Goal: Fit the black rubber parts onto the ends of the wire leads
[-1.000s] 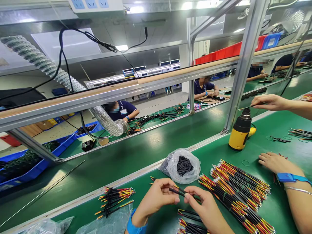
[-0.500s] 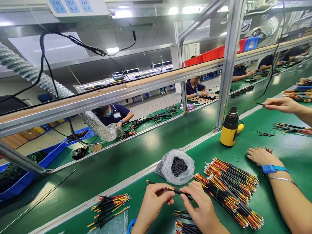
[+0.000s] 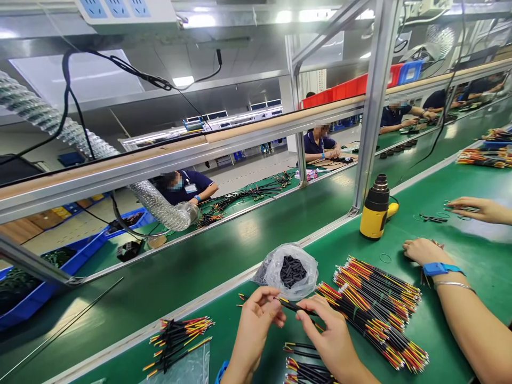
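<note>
A short black-sleeved cable (image 3: 293,306) with coloured wire ends is held between my two hands. My left hand (image 3: 256,320) has its thumb and fingertips closed at the cable's left end; whether a small tube is also between them is hidden. My right hand (image 3: 334,333) pinches the sleeve farther right. Just behind stands a clear bag (image 3: 308,256) of short black tubes (image 3: 293,272). A loose pile of similar cables (image 3: 180,336) lies to the left, and more cables (image 3: 306,370) lie below my right hand. Tied bundles of cables (image 3: 380,309) lie to the right.
A yellow and black heat gun (image 3: 374,208) stands upright behind the bundles. At the right are a co-worker's hands (image 3: 432,253), one with a blue wrist strap. A metal frame post (image 3: 370,117) rises at the bench's back edge. A flexible duct (image 3: 160,208) hangs at left.
My left fingers have shifted up slightly at the cable's end, and more of it shows. The co-worker's far hand has moved down from the hanging black cord to the table, where the loose wires lay.
</note>
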A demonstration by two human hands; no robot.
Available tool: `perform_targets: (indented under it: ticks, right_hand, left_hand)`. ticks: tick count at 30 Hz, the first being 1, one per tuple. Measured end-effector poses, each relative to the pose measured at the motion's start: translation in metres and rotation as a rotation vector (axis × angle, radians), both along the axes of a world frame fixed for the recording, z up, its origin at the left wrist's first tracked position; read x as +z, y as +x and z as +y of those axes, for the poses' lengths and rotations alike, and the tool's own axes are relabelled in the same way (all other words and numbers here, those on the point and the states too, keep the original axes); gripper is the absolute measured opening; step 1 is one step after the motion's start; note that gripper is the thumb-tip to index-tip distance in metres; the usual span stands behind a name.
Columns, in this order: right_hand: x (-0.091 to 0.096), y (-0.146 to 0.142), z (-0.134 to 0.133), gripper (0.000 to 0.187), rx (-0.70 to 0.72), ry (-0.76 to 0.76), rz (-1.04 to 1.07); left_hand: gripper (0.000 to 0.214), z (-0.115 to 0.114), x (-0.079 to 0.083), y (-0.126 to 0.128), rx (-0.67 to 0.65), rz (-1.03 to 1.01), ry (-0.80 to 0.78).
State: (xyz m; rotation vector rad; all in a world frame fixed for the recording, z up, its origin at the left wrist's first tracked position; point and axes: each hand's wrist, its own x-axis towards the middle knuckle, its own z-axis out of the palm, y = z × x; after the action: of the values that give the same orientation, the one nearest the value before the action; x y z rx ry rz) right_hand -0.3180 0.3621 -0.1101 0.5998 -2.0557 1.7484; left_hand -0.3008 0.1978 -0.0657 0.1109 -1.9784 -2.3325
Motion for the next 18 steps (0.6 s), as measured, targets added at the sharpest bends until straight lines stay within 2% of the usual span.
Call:
perform_targets:
  ticks: [3, 5, 9, 12, 15, 18]
  right_hand:
    - [-0.001, 0.001, 0.000, 0.009, -0.004, -0.008, 0.011]
    - [-0.001, 0.001, 0.000, 0.010, 0.042, -0.037, -0.100]
    - [0.001, -0.004, 0.000, 0.022, 0.302, -0.224, -0.518]
    - [0.002, -0.007, -0.001, 0.027, 0.430, -0.306, -0.682]
    - [0.000, -0.005, -0.001, 0.025, 0.328, -0.226, -0.573]
    - [-0.004, 0.001, -0.002, 0.017, 0.120, -0.067, -0.274]
  left_hand:
    - [0.025, 0.002, -0.001, 0.000, 0.079, -0.007, -0.014]
    - [0.024, 0.001, -0.001, -0.001, 0.082, -0.006, -0.041]
    - [0.019, -0.005, 0.000, -0.004, 0.043, 0.021, -0.076]
    - [0.018, -0.008, 0.001, -0.006, 0.018, 0.024, -0.082]
    - [0.017, -0.008, 0.003, -0.006, 0.013, 0.010, -0.085]
    - [0.017, -0.007, 0.004, -0.005, 0.014, -0.014, -0.089]
